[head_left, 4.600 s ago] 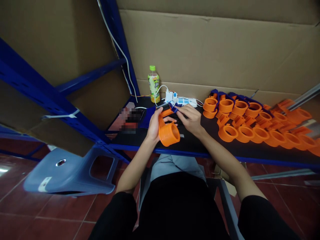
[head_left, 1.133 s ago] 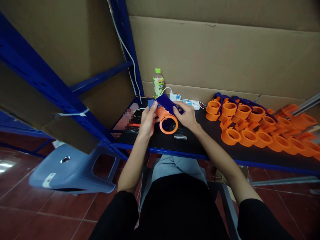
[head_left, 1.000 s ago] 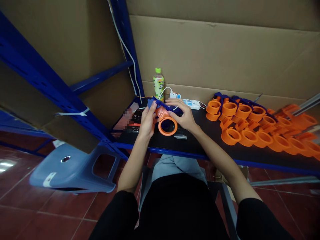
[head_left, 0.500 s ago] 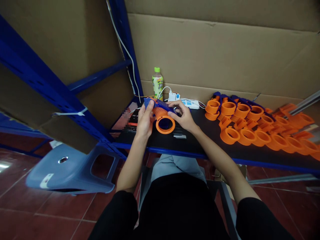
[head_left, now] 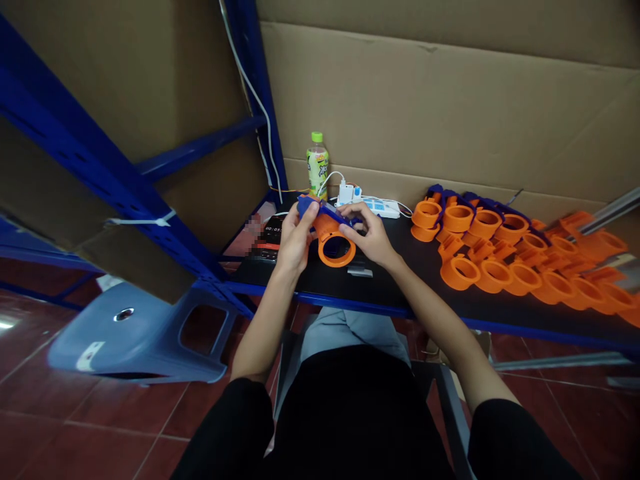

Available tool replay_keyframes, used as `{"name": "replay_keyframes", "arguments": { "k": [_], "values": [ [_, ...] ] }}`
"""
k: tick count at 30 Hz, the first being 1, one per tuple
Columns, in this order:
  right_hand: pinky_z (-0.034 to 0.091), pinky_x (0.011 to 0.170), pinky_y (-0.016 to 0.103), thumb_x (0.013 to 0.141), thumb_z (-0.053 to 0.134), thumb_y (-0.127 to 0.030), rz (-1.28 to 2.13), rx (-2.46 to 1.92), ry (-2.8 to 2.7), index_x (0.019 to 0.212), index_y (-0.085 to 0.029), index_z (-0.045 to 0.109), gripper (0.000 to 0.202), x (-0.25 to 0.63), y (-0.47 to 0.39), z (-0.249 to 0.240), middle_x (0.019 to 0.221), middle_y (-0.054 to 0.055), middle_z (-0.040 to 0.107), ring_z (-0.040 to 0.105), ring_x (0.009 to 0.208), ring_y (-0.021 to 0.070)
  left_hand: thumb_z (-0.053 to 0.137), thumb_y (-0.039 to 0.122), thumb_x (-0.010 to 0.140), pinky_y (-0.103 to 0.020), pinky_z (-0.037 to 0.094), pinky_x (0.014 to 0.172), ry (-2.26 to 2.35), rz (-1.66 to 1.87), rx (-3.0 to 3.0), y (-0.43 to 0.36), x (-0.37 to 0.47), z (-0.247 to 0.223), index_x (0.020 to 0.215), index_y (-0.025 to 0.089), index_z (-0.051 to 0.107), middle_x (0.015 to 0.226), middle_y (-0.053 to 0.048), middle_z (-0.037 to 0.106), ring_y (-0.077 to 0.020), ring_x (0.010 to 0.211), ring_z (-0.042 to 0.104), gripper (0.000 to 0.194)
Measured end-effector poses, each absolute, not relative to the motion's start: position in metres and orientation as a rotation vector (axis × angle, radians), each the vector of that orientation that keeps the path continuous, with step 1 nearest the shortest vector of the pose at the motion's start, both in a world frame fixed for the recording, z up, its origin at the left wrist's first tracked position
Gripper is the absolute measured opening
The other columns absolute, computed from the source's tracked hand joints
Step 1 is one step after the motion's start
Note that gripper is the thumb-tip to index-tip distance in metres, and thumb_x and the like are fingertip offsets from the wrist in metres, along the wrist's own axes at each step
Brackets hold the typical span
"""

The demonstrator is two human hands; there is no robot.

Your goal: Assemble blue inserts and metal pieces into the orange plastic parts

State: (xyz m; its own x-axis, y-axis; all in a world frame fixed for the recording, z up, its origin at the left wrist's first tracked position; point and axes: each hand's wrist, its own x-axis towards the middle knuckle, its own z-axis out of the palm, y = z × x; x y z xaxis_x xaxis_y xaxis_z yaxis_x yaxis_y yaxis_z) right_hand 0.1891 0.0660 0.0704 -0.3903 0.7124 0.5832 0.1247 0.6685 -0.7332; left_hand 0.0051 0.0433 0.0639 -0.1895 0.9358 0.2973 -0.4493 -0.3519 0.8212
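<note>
Ending in a ring point(head_left: 337, 263), the orange-and-blue piece point(head_left: 327, 227) slants.

The left hand point(head_left: 294, 241) hides one side of the black-screened phone point(head_left: 271, 231) beside it, including some digits. Both hands' fingers cover parts of the dark-blue plastic piece point(head_left: 334, 212). Far right of the right hand point(head_left: 371, 235), the row of orange plastic rings point(head_left: 551, 297) blurs, cut off by the edge.
</note>
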Motion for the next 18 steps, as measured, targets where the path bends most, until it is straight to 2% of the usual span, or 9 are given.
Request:
{"name": "replay_keyframes", "arguments": {
  "k": [5,8,10,14,18],
  "values": [
    [0.051,0.074,0.026,0.093,0.068,-0.056,0.804,-0.609,-1.868,0.109,-0.023,0.06,0.038,0.188,0.067,0.069,0.122,0.007,0.065,0.063,0.11,0.0192,0.092,0.051,0.073,-0.025,0.06,0.07,0.721,1.751,1.025,0.04,0.006,0.064,0.105,0.023,0.075,0.106,-0.005,0.077,-0.0199,0.095,0.075,0.046],
    [0.053,0.079,0.029,0.092,0.066,-0.064,0.87,-0.622,-1.797,0.102,-0.023,0.061,0.042,0.186,0.069,0.07,0.107,0.005,0.065,0.063,0.099,0.0174,0.096,0.047,0.068,-0.026,0.06,0.072,0.728,1.721,1.051,0.034,0.007,0.068,0.101,0.021,0.077,0.1,-0.004,0.077,-0.0182,0.088,0.073,0.046],
    [0.054,0.084,0.029,0.086,0.072,-0.066,0.945,-0.623,-1.725,0.099,-0.023,0.06,0.047,0.183,0.071,0.069,0.099,0.003,0.064,0.063,0.093,0.0158,0.098,0.044,0.064,-0.027,0.06,0.077,0.723,1.711,1.074,0.03,0.008,0.072,0.101,0.021,0.078,0.096,-0.003,0.077,-0.0172,0.086,0.073,0.047],
    [0.055,0.085,0.028,0.075,0.083,-0.067,1.174,-0.615,-1.601,0.103,-0.023,0.061,0.057,0.181,0.073,0.068,0.091,0.0,0.063,0.063,0.087,0.014,0.1,0.042,0.061,-0.032,0.058,0.095,0.674,1.725,1.127,0.024,0.008,0.076,0.101,0.021,0.079,0.101,-0.005,0.078,-0.02,0.098,0.074,0.051],
    [0.056,0.078,0.027,0.068,0.084,-0.072,1.278,-0.626,-1.531,0.101,-0.023,0.061,0.064,0.179,0.069,0.069,0.092,0.001,0.065,0.063,0.084,0.0146,0.102,0.041,0.057,-0.037,0.054,0.106,0.65,1.767,1.264,0.021,0.007,0.075,0.116,0.022,0.077,0.119,-0.008,0.076,-0.0272,0.117,0.072,0.067]
  ]
}}
